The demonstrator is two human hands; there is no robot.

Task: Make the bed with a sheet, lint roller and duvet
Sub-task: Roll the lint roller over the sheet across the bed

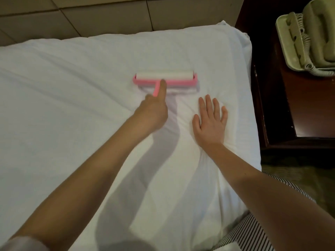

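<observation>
Two hands are at work over the white sheet [90, 87] near the head of the bed: the left hand [154, 111] is closed around the pink stem of the lint roller [165, 78], forefinger laid along it, with the white roll resting flat on the cloth, and the right hand [210, 120] lies open, palm down, just beside it. The roller looks light and stiff, best steered by its stem, while the sheet is soft and creases easily, so the flat hand likely pins it.
</observation>
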